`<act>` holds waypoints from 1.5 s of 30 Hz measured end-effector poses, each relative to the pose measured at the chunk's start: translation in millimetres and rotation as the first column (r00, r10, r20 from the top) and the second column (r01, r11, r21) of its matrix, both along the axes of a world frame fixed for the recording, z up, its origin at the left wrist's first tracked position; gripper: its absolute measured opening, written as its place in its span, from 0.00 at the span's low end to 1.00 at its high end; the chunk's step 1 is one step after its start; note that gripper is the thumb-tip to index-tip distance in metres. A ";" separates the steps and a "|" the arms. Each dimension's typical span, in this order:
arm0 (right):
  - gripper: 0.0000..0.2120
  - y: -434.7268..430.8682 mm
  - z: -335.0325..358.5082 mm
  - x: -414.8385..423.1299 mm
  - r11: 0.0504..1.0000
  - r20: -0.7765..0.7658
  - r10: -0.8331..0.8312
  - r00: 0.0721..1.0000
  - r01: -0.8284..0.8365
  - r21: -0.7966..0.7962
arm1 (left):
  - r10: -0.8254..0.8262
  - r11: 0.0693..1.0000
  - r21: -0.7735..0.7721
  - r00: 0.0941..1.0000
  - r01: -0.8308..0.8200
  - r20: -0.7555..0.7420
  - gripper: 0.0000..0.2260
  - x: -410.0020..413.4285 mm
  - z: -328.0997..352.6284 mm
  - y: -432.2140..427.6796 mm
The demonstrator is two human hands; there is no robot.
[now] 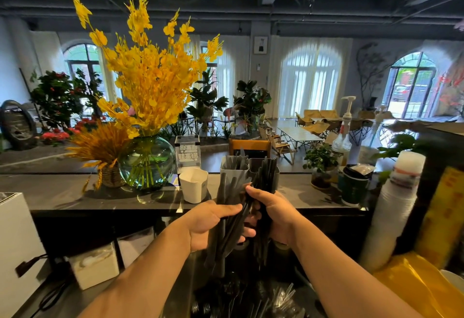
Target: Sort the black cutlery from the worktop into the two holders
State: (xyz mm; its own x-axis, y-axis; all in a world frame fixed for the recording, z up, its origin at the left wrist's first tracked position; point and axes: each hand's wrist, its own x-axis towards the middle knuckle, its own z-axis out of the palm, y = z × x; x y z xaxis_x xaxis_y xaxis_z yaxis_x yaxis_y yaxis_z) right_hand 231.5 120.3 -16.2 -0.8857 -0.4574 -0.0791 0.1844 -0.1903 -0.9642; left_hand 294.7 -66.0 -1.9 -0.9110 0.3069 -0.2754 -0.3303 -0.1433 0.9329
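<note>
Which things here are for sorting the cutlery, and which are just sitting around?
For the job:
black cutlery, gripped in a bundle by the left hand and the right hand
lighter grey holder
darker grey holder

Just lying about:
white cup
glass vase of yellow flowers
pump bottle
stack of cups

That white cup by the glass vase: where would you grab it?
Probably grip the white cup round its side wall, coming from the near side: it stands upright and open-topped, with the glass vase close on its left and a sign behind. First the left hand and right hand must free themselves of black cutlery.
</note>
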 end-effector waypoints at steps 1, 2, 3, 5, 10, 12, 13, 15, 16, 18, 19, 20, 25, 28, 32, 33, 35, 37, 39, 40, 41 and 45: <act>0.13 -1.1 -1.1 -0.1 1.000 0.007 -0.027 1.000 0.027 0.013 | 0.020 1.000 0.001 1.000 -0.021 0.013 0.12 -0.6 -0.7 0.3; 0.15 -2.3 -1.7 -0.2 0.998 0.006 -0.052 0.999 0.052 0.027 | 0.032 0.999 0.013 0.999 -0.032 0.027 0.12 -1.5 -1.8 1.0; 0.16 -3.4 -1.9 -0.1 0.997 -0.003 -0.071 0.998 0.071 0.041 | 0.038 0.999 0.027 0.999 -0.039 0.035 0.12 -2.9 -3.0 2.6; 0.12 -6.5 -1.0 1.4 0.995 -0.024 -0.086 0.996 0.088 0.049 | 0.058 0.996 0.060 0.998 -0.060 0.034 0.11 -6.5 -5.4 6.4; 0.08 -8.4 -2.8 -0.9 0.993 0.136 -0.029 0.990 0.044 -0.111 | 0.219 0.971 -0.072 0.971 -0.227 -0.096 0.20 -16.4 -5.7 11.5; 0.08 -6.1 -1.8 -1.2 0.973 0.251 0.009 0.968 0.049 -0.224 | 0.279 0.945 -0.144 0.953 -0.295 -0.120 0.19 -17.3 -7.1 10.7; 0.08 -5.7 -0.3 -0.3 0.961 0.281 0.025 0.959 0.054 -0.270 | 0.292 0.941 -0.143 0.950 -0.306 -0.111 0.19 -17.5 -7.8 10.7; 0.09 -7.7 3.0 0.6 0.934 0.308 0.018 0.951 0.094 -0.344 | 0.287 0.944 -0.142 0.953 -0.299 -0.096 0.20 -16.5 -8.7 12.4; 0.09 -8.7 4.9 1.5 0.918 0.320 0.001 0.947 0.127 -0.377 | 0.281 0.944 -0.155 0.955 -0.292 -0.090 0.22 -16.6 -10.1 14.4; 0.12 -10.4 9.3 2.2 0.891 0.343 -0.051 0.938 0.197 -0.409 | 0.288 0.933 -0.196 0.953 -0.301 -0.091 0.32 -16.0 -11.5 18.4; 0.12 -11.5 10.9 1.7 0.883 0.351 -0.072 0.933 0.223 -0.412 | 0.287 0.930 -0.213 0.953 -0.301 -0.094 0.36 -16.1 -12.5 19.3; 0.13 -13.4 11.9 1.0 0.878 0.357 -0.091 0.930 0.244 -0.412 | 0.278 0.927 -0.234 0.956 -0.293 -0.095 0.38 -15.7 -12.1 20.3; 0.14 -22.1 14.3 -3.1 0.884 0.344 -0.164 0.925 0.292 -0.365 | 0.233 0.932 -0.260 0.966 -0.254 -0.109 0.21 -8.7 -5.6 26.2; 0.13 -17.2 14.6 -2.1 0.919 0.362 -0.157 0.919 0.270 -0.288 | 0.268 0.958 -0.104 0.963 -0.268 -0.020 0.20 -13.5 -8.0 24.5; 0.18 -8.3 9.8 -2.3 0.958 0.359 -0.153 0.921 0.227 -0.175 | 0.228 0.973 -0.062 0.971 -0.224 0.067 0.13 -24.2 -17.0 21.0; 0.18 -7.7 9.7 -1.7 0.962 0.354 -0.163 0.921 0.229 -0.152 | 0.226 0.973 -0.057 0.971 -0.222 0.073 0.13 -26.5 -19.2 19.1; 0.17 -5.8 9.8 -1.9 0.967 0.355 -0.182 0.917 0.233 -0.105 | 0.214 0.977 -0.036 0.973 -0.212 0.083 0.14 -28.4 -20.1 14.6; 0.17 -3.4 11.4 -0.5 0.968 0.356 -0.188 0.915 0.234 -0.088 | 0.186 0.982 -0.041 0.980 -0.183 0.075 0.13 -29.9 -20.4 10.2; 0.16 -2.4 12.2 -1.9 0.968 0.367 -0.210 0.906 0.246 -0.054 | 0.168 0.984 -0.075 0.984 -0.163 0.064 0.13 -28.8 -19.6 7.9; 0.14 -2.9 12.4 -1.9 0.968 0.376 -0.217 0.901 0.249 -0.038 | 0.166 0.983 -0.094 0.984 -0.160 0.064 0.13 -28.7 -19.7 7.0; 0.12 -4.4 12.6 -1.6 0.968 0.390 -0.218 0.894 0.249 -0.028 | 0.163 0.982 -0.108 0.984 -0.156 0.065 0.14 -29.3 -20.5 5.4; 0.13 -5.2 9.2 -2.5 0.969 0.413 -0.223 0.883 0.248 -0.005 | 0.132 0.982 -0.147 0.988 -0.120 0.076 0.16 -29.2 -22.0 3.2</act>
